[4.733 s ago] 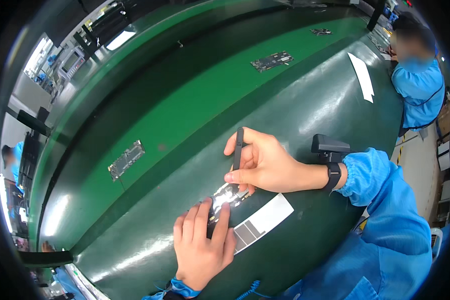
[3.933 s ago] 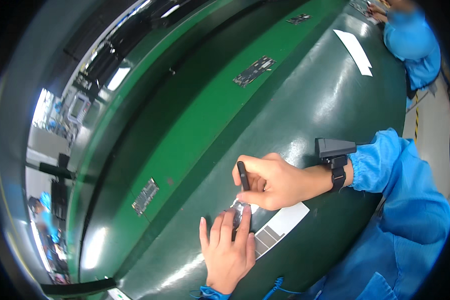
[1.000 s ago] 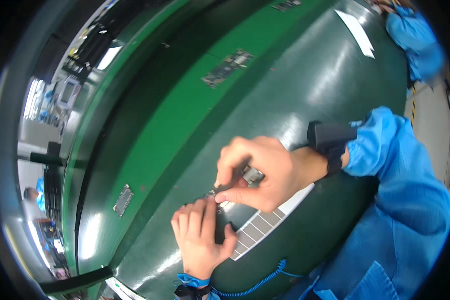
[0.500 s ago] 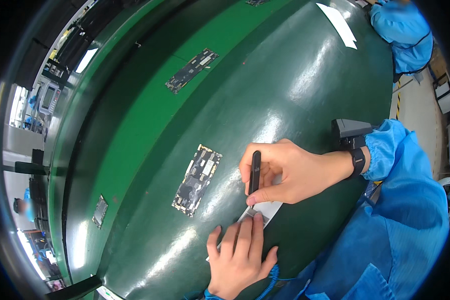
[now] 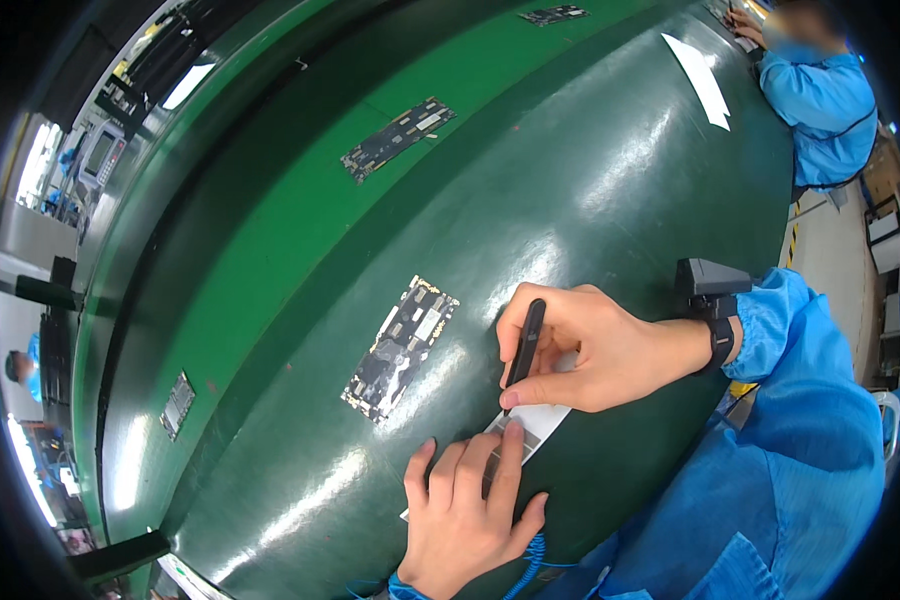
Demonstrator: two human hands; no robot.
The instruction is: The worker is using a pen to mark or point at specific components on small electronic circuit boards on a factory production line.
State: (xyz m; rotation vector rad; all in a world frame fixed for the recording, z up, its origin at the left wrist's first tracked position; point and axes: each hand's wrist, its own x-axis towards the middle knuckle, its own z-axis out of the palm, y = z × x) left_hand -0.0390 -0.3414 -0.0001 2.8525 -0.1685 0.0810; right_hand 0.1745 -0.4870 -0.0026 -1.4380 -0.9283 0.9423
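My right hand (image 5: 610,350) pinches black tweezers (image 5: 527,345) like a pen, their tip down at a white sheet with grey patches (image 5: 542,418). That sheet lies on the dark green tabletop, partly covered by both hands. Spread fingers of my left hand (image 5: 465,520) rest on its lower part, the index fingertip close to the tweezer tip. What the tip touches is too small to tell. Left of my hands a long black circuit board (image 5: 400,350) lies flat, apart from both. A black device (image 5: 712,278) is strapped on my right wrist.
A green belt (image 5: 270,260) runs along the far left, carrying circuit boards such as one in the middle (image 5: 398,138) and a small one (image 5: 177,405). White paper strips (image 5: 698,80) lie at the far right. A person in blue (image 5: 820,100) sits beyond. A coiled blue cord (image 5: 530,565) hangs by my left wrist.
The view has shifted slightly, bringing more of the far person into sight. My right hand still holds the tweezers at the sheet; my left fingers have spread a little, showing more grey patches.
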